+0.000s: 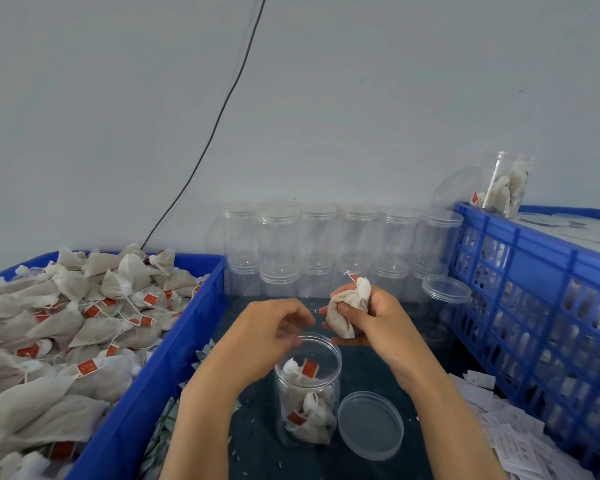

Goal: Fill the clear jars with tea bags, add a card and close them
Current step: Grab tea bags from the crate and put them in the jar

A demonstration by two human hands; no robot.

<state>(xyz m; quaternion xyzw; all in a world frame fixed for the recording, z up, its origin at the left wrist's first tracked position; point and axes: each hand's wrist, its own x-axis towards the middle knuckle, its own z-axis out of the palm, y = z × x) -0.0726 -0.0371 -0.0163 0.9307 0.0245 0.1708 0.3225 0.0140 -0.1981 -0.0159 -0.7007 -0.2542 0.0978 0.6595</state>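
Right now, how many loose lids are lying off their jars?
2. One lid lies flat on the table right of the open jar; another lid leans near the blue crate. More may be hidden on top of the crate.

2 bare hands — forearms unsleeved.

Head cam looks fwd/down, close over hands and jar.

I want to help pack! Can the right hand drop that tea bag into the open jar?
Probably yes. The right hand holds a tea bag just above the open jar, whose lid lies beside it. The left hand hovers over the rim, partly crowding it.
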